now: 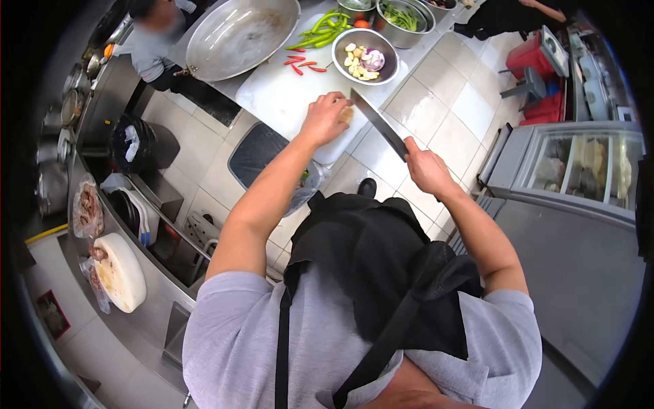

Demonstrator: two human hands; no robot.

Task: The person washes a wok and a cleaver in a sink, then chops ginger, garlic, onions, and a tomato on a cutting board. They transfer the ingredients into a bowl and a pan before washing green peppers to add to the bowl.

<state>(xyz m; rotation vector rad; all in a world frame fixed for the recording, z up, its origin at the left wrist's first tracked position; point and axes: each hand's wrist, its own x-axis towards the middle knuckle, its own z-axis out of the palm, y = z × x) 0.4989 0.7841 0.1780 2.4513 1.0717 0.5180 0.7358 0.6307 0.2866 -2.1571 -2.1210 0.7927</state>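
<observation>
My left hand [325, 117] presses a small pale piece of food [347, 114] onto the white cutting board [279, 95]. My right hand [424, 165] grips the handle of a large cleaver [379, 123], whose blade angles toward the piece of food by my left fingers. Just beyond the board sits a metal bowl [366, 56] holding garlic cloves and shallots. Red chillies [302, 65] and green chillies [323, 31] lie on the board's far side.
A large empty steel basin [238, 34] stands at the far left, more metal bowls with vegetables [403, 19] behind. Another person [153, 37] works at the far left. A glass-topped freezer [579, 167] is right, a black bin [136, 144] and a steel counter with a round chopping block [119, 273] left.
</observation>
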